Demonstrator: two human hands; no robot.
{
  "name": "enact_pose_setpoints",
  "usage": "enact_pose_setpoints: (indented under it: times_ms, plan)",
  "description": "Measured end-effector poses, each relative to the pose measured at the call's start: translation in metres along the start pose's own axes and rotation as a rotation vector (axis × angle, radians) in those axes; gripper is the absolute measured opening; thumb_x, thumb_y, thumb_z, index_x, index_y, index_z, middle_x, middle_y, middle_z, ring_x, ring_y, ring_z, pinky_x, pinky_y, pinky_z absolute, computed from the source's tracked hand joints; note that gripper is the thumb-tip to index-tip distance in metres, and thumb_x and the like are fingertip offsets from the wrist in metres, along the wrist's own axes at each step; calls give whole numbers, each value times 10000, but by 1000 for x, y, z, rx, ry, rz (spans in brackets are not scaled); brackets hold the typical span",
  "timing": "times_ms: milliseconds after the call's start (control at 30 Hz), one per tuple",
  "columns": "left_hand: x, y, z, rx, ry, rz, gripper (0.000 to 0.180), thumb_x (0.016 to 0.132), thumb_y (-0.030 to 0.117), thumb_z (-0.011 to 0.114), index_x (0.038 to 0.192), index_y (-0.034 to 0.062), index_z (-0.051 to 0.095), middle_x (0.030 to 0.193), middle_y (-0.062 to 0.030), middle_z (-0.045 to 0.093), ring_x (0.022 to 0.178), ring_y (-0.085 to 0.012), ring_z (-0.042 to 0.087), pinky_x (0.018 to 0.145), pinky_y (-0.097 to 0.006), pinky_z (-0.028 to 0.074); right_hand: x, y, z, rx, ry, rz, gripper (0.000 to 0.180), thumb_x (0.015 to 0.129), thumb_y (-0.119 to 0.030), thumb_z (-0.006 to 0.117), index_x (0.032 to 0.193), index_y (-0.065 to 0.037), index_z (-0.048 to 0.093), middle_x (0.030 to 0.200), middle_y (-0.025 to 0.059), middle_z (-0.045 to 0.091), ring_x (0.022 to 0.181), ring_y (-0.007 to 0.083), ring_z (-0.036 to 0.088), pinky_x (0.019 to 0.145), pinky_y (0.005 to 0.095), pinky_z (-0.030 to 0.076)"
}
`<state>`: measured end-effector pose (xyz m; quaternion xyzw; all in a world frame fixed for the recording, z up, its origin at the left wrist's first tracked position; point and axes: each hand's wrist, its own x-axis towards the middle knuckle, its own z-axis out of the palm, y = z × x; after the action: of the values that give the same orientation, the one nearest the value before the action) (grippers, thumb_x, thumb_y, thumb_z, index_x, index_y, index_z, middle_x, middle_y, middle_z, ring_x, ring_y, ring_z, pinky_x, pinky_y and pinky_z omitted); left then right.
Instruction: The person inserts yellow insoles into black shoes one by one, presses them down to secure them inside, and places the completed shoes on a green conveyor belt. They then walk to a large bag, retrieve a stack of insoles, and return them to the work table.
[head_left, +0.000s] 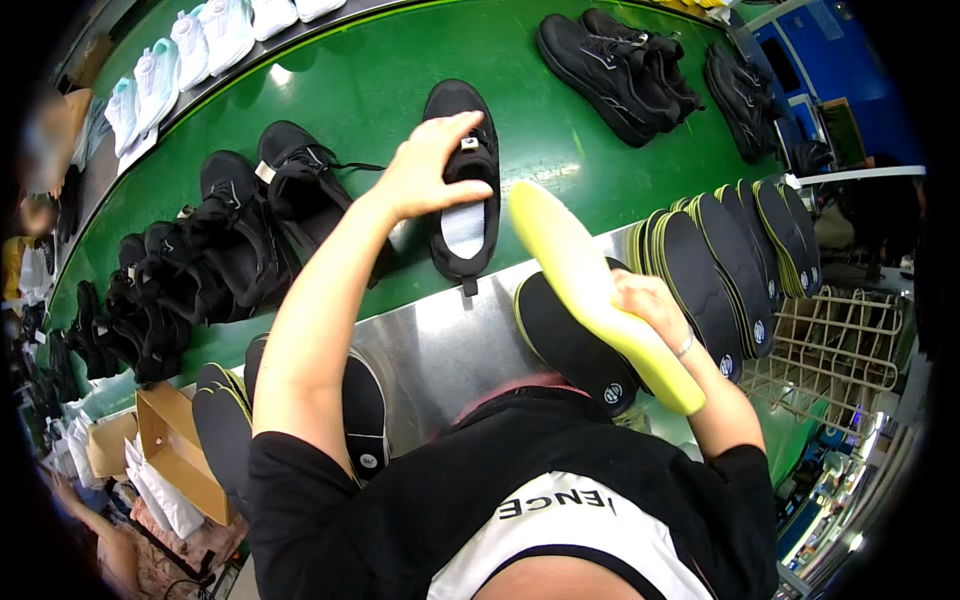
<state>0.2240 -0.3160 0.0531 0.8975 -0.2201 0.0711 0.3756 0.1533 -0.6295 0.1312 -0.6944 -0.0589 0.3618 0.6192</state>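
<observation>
A black sneaker lies on the green table, toe pointing away, with a whitish inner sole showing through its opening. Over its left side reaches my left hand, thumb and fingers spread apart near the tongue and opening; whether it touches the shoe I cannot tell. My right hand grips a yellow-green insole at its right edge, tilted and raised to the right of the sneaker. Below it a black insole with a yellow-green edge rests on the metal ledge.
Stacked black insoles line the ledge at right, beside a wire rack. More black shoes stand in a row at left, others at the far right. White shoes sit beyond the table's far edge. An opened cardboard box is lower left.
</observation>
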Motion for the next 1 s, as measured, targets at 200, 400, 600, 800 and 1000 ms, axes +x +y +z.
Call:
enact_pose_setpoints:
  times_ms: [200,400,600,800,1000]
  plan:
    - [16,6,10,210,164,-259,259,744,236,579,969,108,567,923,-89,589,869,-263,544,743,-347,446,52,-40,15,-18,-83,317,155,726,-130,545,722,11,610,663,38,582,576,88,536,522,222,422]
    - [20,16,0,211,315,-552,288,715,314,600,857,65,628,769,-150,607,739,-312,585,663,-382,458,100,-65,26,-240,-130,466,186,679,-173,581,678,9,621,598,63,577,520,137,534,486,271,423]
    - [-4,-15,-10,1,398,-704,305,714,319,586,813,34,627,734,-149,610,721,-306,587,659,-370,454,133,-76,72,-659,-175,222,256,629,-229,576,650,23,612,563,108,566,511,179,534,502,304,430]
    - [-15,-18,1,-543,489,-784,243,743,237,603,782,-2,619,628,-70,600,577,-131,558,562,-275,429,151,-73,63,-862,-205,196,226,635,-202,562,709,-1,634,617,150,594,594,252,577,596,339,457]
    - [-16,-18,20,-800,368,-753,239,802,260,568,845,27,603,659,18,559,549,-46,463,471,-202,357,170,-5,75,-1575,-184,-312,179,685,-155,521,750,-39,641,917,174,492,818,314,535,720,387,455]
